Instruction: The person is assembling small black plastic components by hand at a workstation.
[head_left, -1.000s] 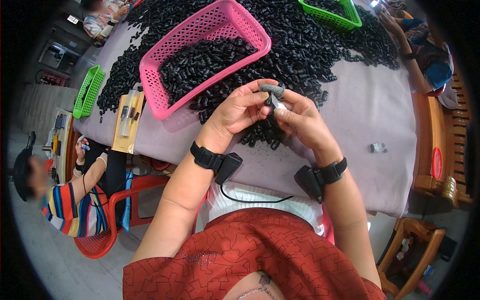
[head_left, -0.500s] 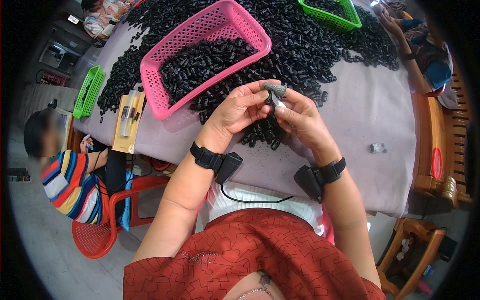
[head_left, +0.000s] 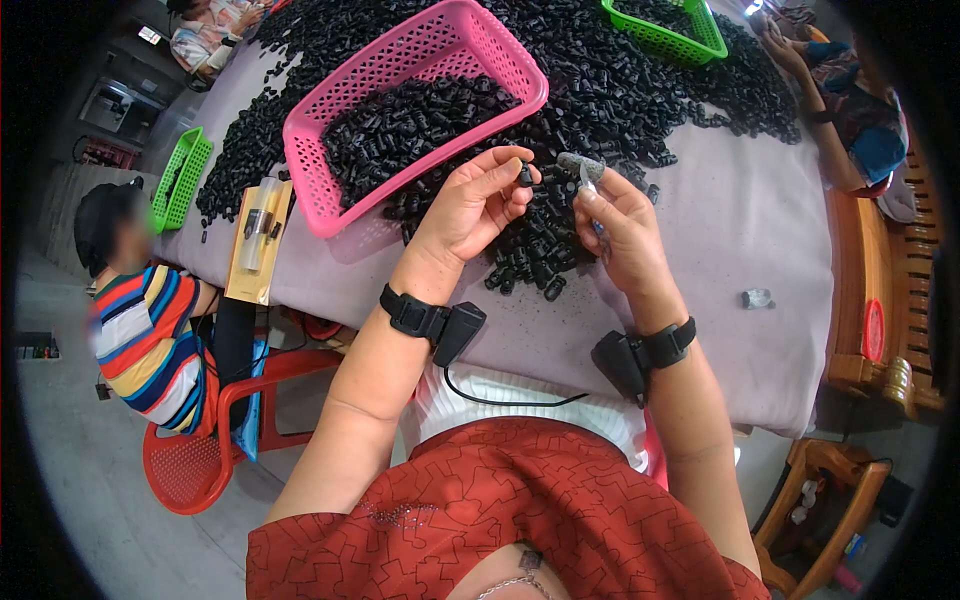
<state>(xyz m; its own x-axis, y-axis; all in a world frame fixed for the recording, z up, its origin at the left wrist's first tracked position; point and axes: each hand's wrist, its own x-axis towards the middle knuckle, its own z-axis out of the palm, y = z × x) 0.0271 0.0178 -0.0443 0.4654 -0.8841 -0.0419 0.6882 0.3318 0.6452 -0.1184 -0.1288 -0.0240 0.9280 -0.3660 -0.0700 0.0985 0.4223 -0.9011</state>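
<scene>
My left hand [head_left: 472, 208] pinches a small black cylindrical part [head_left: 527, 175] between thumb and fingertips, above the heap of like parts. To its right, my right hand [head_left: 622, 218] is closed on a slim whitish tool, perhaps a small blade [head_left: 602, 236], which is partly hidden by the fingers. A dark grey cover [head_left: 578, 162] sits over a fingertip of that hand. The hands are a little apart. Beneath them, loose black parts [head_left: 540, 268] spread over the grey tablecloth [head_left: 740, 210]. Both wrists wear black strapped devices.
A pink basket [head_left: 400, 193] holds black parts on the left. Green baskets [head_left: 668, 44] [head_left: 183, 180] stand farther off. A yellowish envelope [head_left: 240, 285] carries a clear tube. A grey-white scrap [head_left: 757, 298] lies at right. Other people sit around the table; a red chair [head_left: 190, 470] is at left.
My hands have drawn apart, the right one shifting rightward with the tool and the left one keeping the black part. The person at left has turned toward the table.
</scene>
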